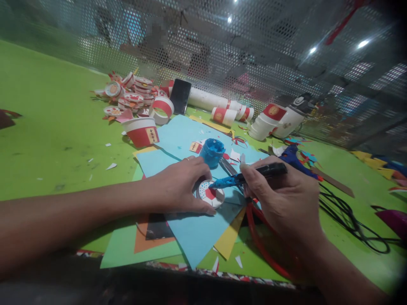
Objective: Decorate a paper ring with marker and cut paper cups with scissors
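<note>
My left hand (187, 184) curls its fingers around a small round white paper disc (218, 198), like a cut cup bottom, with a red patch in its middle and blue dots along one side. In my right hand (282, 199) is a black marker pen (267, 170), its front end smeared with blue paint. The blue tip meets or hovers just over the disc; which one I cannot tell. Right behind the disc stands an open jar of blue paint (211, 154). Red-handled scissors (254, 228) lie partly under my right hand, on and beside light blue paper sheets (193, 228).
A red and white paper cup (140, 131) and a pile of paper-disc crafts (136, 93) stand at the back left. A phone (180, 95) leans behind. To the right are a blue glue gun (295, 159), a black cable (346, 212) and more cups (267, 120).
</note>
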{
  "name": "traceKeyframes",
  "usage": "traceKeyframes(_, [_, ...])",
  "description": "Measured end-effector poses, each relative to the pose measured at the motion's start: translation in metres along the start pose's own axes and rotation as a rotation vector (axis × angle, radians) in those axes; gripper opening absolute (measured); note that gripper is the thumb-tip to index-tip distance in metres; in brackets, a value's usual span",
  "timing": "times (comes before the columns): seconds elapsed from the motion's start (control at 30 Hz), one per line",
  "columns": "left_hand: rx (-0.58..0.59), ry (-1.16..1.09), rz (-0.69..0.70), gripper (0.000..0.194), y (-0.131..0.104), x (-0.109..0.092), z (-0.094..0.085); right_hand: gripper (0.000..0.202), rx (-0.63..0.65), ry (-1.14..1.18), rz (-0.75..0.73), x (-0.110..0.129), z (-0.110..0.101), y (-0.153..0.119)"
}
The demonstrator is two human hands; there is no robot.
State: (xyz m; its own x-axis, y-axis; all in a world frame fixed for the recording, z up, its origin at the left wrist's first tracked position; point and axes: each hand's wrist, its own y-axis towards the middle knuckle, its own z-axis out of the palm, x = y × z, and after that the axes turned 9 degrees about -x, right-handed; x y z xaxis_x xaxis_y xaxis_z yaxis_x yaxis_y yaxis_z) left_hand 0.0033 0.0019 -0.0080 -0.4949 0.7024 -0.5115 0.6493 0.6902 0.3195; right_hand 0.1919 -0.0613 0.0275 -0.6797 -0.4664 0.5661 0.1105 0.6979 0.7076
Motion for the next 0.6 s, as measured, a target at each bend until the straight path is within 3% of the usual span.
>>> traceKeyframes(0.4, [0.005,0.012,0.005,0.052,0.0002,0.0013,0.0002,0.027,0.064,-0.051,-0.024,-0.0012,-0.0014,0.0026])
traceKeyframes(0.6, [0.019,0.005,-0.033,0.051,-0.0006,-0.0009,-0.0012,0.032,0.129,-0.042,0.036,0.0014,0.0002,0.0078])
